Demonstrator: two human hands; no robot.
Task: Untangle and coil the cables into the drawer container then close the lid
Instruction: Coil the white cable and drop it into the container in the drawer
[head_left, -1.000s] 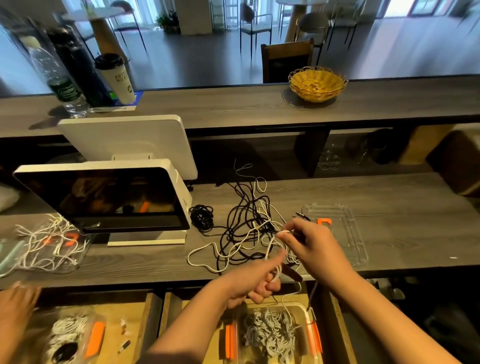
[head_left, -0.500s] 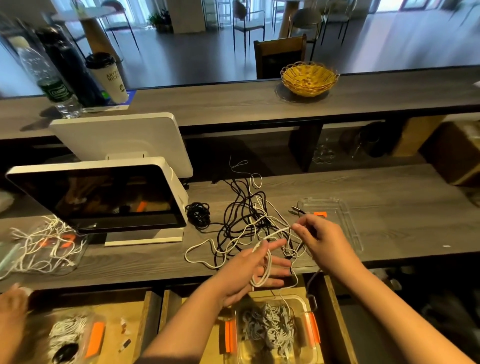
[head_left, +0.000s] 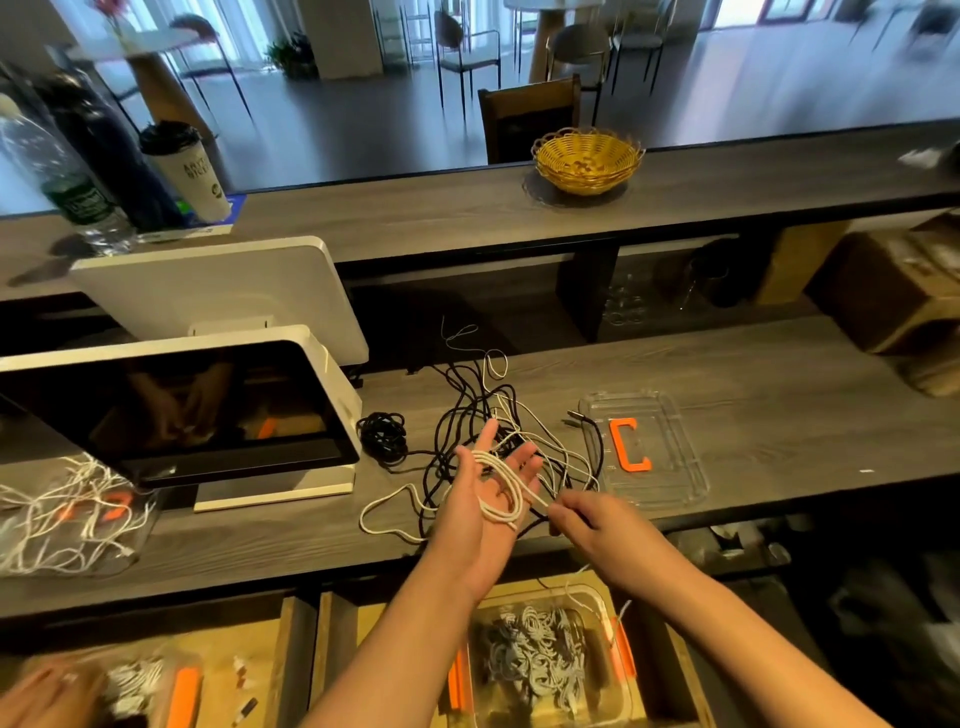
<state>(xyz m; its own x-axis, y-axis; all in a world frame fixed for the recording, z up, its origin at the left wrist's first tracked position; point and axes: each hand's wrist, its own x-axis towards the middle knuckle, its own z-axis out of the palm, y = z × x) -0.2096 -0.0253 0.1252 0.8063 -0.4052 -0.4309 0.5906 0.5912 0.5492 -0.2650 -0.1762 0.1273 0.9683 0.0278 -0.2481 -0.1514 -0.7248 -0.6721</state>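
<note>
Left hand (head_left: 488, 493) lies palm up, fingers straight, white cable (head_left: 501, 488) looped around it above the counter. Right hand (head_left: 587, 514) pinches the cable's trailing end. Light and limp, it likely slips loose; pinching across the loops seems safest.
</note>
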